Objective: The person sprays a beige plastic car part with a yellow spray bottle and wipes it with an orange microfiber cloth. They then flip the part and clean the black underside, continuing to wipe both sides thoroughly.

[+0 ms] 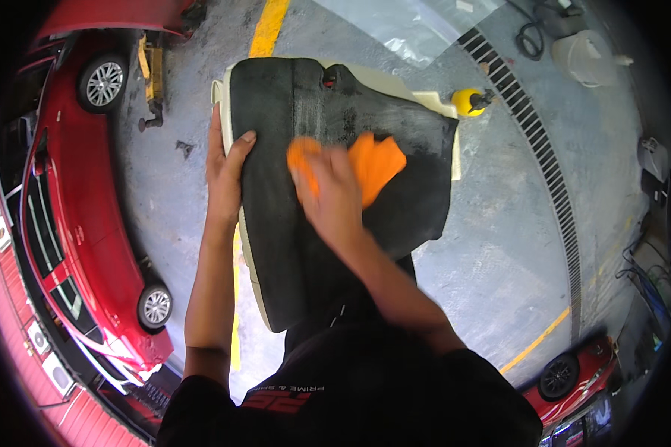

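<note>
In front of me stands a big black panel (276, 194) with a cream-coloured rim, which looks like a piece of car interior trim. My left hand (226, 164) grips its left edge, thumb on the black face and fingers round the side. On the panel's upper middle, my right hand (328, 179) presses an orange cloth (379, 164); the hand is slightly smeared by motion. Greyish, pale streaks mark the surface just above the cloth, and the area right of it looks darker and shinier. The panel's lower end is partly hidden by my right forearm.
A yellow bottle (466, 102) with a black top stands beyond the panel's right corner. A slotted drain grate (533, 123) runs along the floor at right. Red cars stand at left (89, 208) and lower right (593, 372). A whitish bucket (583, 58) sits far right.
</note>
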A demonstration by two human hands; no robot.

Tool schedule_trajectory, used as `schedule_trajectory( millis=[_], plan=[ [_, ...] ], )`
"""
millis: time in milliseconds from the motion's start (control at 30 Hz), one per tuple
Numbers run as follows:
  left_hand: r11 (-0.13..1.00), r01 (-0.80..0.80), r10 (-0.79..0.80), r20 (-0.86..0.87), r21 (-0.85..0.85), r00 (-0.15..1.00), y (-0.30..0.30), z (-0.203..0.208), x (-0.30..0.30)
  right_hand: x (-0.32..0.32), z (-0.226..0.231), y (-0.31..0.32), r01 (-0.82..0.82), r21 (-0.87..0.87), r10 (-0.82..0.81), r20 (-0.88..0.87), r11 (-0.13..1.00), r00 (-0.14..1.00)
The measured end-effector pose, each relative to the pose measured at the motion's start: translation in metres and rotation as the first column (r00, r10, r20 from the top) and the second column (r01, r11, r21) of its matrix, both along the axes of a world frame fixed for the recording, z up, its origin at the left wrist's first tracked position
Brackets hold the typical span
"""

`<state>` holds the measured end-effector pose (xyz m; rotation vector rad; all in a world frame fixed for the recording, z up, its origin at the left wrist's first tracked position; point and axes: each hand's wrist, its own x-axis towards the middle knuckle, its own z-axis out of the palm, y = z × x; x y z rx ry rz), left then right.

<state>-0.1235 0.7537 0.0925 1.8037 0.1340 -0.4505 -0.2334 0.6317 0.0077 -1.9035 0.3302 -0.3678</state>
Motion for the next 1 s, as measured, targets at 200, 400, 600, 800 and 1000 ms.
schedule_trajectory(
  millis=[200, 400, 600, 800, 1000],
  plan=[
    [0.993, 0.118, -0.119, 0.089, 0.017, 0.989, 0.016, -0.002, -0.023, -0.032, -0.004, 0.019, 0.078, -0.023, -0.075, 0.134, 0.997, 0.988],
    [0.988, 0.149, -0.145, 0.089, -0.045, 0.985, 0.015, -0.002, -0.029, 0.018, -0.007, 0.001, 0.211, -0.116, -0.208, 0.042, 0.97, 0.977],
    [0.993, 0.082, -0.067, 0.167, -0.08, 0.984, 0.023, -0.012, -0.037, -0.179, 0.018, 0.087, 0.093, -0.007, -0.092, 0.034, 0.996, 0.995],
    [0.992, 0.114, -0.099, 0.258, -0.047, 0.961, 0.028, -0.027, -0.033, -0.061, -0.013, 0.039, 0.387, -0.099, -0.359, 0.222, 0.917, 0.907],
    [0.989, 0.114, -0.087, 0.252, -0.095, 0.964, 0.034, -0.028, -0.034, -0.187, 0.023, 0.109, 0.213, 0.002, -0.212, 0.093, 0.977, 0.973]
  ],
)
